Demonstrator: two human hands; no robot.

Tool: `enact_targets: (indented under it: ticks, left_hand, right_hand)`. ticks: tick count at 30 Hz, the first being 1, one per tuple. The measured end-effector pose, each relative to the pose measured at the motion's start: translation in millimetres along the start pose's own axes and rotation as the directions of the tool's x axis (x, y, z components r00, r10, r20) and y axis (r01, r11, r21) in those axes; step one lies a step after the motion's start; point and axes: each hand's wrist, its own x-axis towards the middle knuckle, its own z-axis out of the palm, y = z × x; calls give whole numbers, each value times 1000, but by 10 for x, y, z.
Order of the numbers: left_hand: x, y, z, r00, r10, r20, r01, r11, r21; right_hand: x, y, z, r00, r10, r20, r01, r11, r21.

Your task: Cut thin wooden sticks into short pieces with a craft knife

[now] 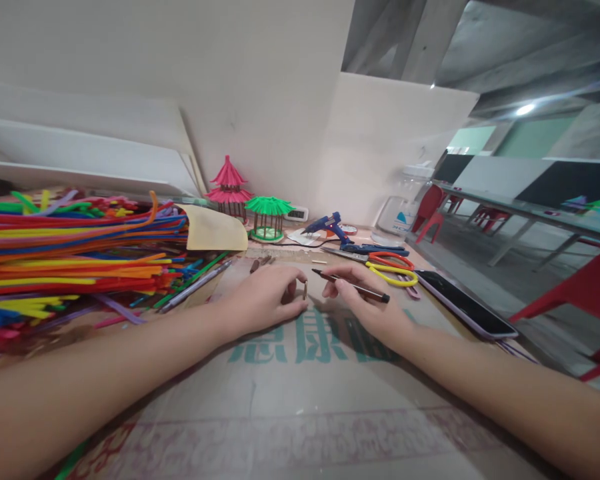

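Note:
My left hand pinches a small, short brownish piece upright between thumb and forefinger, just above the table. What the piece is made of is too small to tell. Opposite it, my right hand grips a slim dark brown pen with a black end. Its dark tip points left toward the small piece, with a gap between them. A few short brown pieces lie beyond my left hand. Behind stand a little green-roofed pavilion and a pink tiered pagoda.
Bundles of colourful pipe cleaners fill the left side. A blue glue gun, scissors with orange and yellow handles, a phone and a clear plastic jug lie or stand to the right. Red chairs are beyond the table.

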Motion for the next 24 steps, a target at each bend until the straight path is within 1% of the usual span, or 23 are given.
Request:
enact_targets:
  ticks: [3, 6, 14, 24]
  left_hand:
    - [3, -6, 7, 1000, 9, -11, -9, 1000, 2]
    - [-3, -10, 11, 1000, 4, -11, -4, 1000, 3]
    - [-10, -26, 20, 999, 27, -33, -27, 1000, -1]
    - [-6, -7, 15, 999, 40, -36, -40, 999, 6]
  right_hand:
    - [-8, 13, 24, 999, 37, -6, -37, 999, 37]
    - [-2, 16, 32, 999, 53, -6, -53, 998, 36]
    - [9, -24, 34, 992, 94, 78, -97, 995, 34]
    - [34, 26, 60, 986, 130, 107, -136, 990, 45]
